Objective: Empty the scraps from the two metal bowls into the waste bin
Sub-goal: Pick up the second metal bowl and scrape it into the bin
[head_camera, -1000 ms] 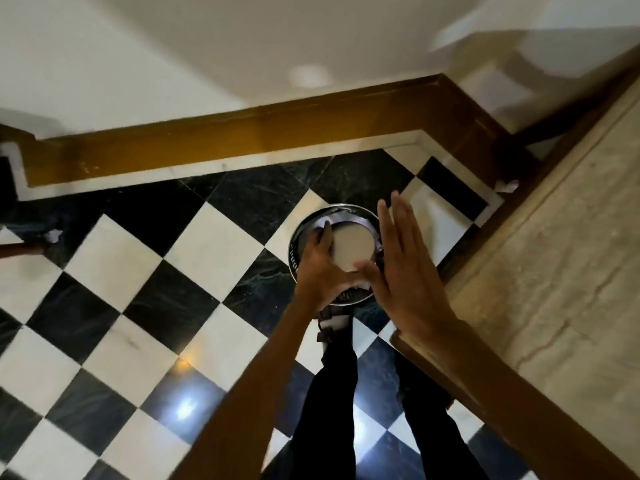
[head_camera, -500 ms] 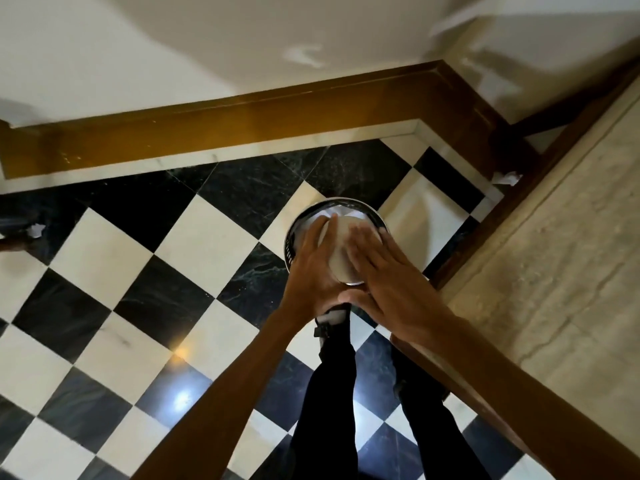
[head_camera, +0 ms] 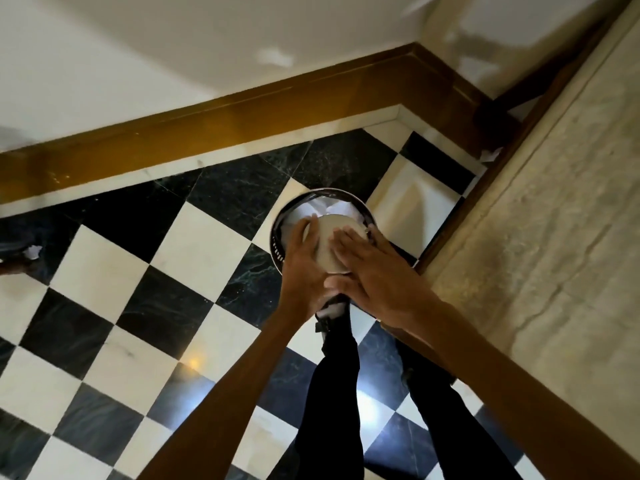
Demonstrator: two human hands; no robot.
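Note:
A round metal waste bin [head_camera: 281,226] with a white liner stands on the checkered floor near the room's corner. A metal bowl [head_camera: 329,241] is turned upside down over the bin's mouth, its pale underside facing me. My left hand [head_camera: 304,268] grips the bowl's left rim. My right hand [head_camera: 374,271] lies flat with fingers spread on the bowl's bottom. The bowl's inside and any scraps are hidden. A second bowl is not in sight.
A stone counter [head_camera: 554,237] with a wooden edge runs along the right, close to the bin. A wooden skirting board [head_camera: 207,123] lines the wall behind. My legs in dark trousers [head_camera: 332,393] stand just before the bin. A crumpled white scrap [head_camera: 34,251] lies at far left.
My right hand has come down from hovering open beside the bowl and now rests flat on its upturned bottom. The left hand has kept its hold on the rim.

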